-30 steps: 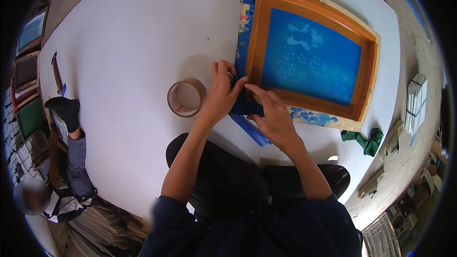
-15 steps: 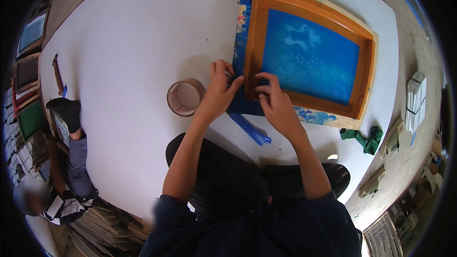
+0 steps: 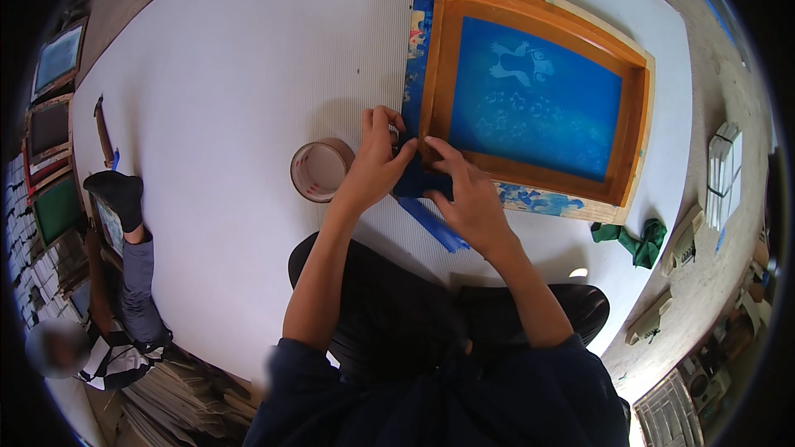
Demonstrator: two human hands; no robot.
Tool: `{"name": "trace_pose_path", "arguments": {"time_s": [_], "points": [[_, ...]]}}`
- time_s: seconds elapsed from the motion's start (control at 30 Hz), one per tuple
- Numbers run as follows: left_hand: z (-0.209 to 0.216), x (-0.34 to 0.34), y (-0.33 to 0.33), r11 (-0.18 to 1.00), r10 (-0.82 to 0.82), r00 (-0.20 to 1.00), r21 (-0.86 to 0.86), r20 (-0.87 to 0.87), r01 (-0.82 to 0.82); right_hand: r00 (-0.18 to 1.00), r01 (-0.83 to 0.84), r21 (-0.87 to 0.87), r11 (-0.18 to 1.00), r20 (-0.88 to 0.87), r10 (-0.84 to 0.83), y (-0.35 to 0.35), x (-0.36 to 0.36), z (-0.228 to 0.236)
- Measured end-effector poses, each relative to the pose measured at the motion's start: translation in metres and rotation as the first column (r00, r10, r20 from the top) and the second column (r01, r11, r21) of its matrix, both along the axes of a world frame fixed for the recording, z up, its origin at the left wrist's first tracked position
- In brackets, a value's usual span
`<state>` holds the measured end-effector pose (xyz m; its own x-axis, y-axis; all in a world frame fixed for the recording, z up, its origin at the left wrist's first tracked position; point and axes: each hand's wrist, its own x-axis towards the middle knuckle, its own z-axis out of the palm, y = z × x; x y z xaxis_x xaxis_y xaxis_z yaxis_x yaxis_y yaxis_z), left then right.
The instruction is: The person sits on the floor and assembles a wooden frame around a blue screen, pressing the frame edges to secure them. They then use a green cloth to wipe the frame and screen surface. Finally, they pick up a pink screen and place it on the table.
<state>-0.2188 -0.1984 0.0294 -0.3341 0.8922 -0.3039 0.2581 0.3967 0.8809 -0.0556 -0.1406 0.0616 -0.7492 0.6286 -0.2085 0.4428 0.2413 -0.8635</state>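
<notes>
A screen-printing frame [image 3: 638,128] has brown tape around its sides and a blue mesh [image 3: 538,103] with a pale figure and small shapes. It lies on a paint-stained board [image 3: 542,201]. My left hand [image 3: 374,157] is at the board's left edge, fingers curled and thumb bent toward the frame; what is between them is hidden. Around the frame's near-left corner, my right hand [image 3: 470,199] has its index fingertip on the taped edge, with the thumb spread away. A roll of brown tape [image 3: 296,172] stands beside my left wrist. Blue strips [image 3: 432,225] lie below the corner.
A crumpled green cloth [image 3: 650,244] lies right of the board on the white ribbed sheet [image 3: 240,74]. Shoes [image 3: 650,319] and a tied white bundle [image 3: 723,174] are farther right. Another person's foot [image 3: 116,197] rests on the sheet's left side, near several framed screens [image 3: 58,62].
My right hand has moved left and slightly down along the corner, its index finger now on the edge. The frame and board have shifted slightly left. My left hand has barely moved.
</notes>
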Motion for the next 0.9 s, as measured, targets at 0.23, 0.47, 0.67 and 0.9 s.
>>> {"name": "trace_pose_path", "arguments": {"time_s": [0.23,0.47,0.67,0.9], "points": [[-0.002,0.0,-0.001,1.0,0.002,1.0,-0.007,0.005,-0.002,0.99,0.092,0.135,0.987,-0.12,-0.076,-0.009,0.003,-0.02],[0.003,-0.001,-0.002,0.997,-0.013,1.0,-0.075,0.013,0.014,0.982,0.165,-0.143,0.976,-0.069,-0.176,-0.003,-0.004,-0.012],[0.006,-0.001,-0.001,0.995,-0.046,0.999,-0.094,-0.024,0.043,0.962,0.266,-0.042,0.963,-0.052,-0.268,0.014,0.006,-0.008],[0.009,0.04,0.001,0.998,0.059,0.882,0.052,-0.467,-0.04,0.939,0.337,0.111,0.935,0.031,-0.342,0.021,0.038,-0.019]]}}
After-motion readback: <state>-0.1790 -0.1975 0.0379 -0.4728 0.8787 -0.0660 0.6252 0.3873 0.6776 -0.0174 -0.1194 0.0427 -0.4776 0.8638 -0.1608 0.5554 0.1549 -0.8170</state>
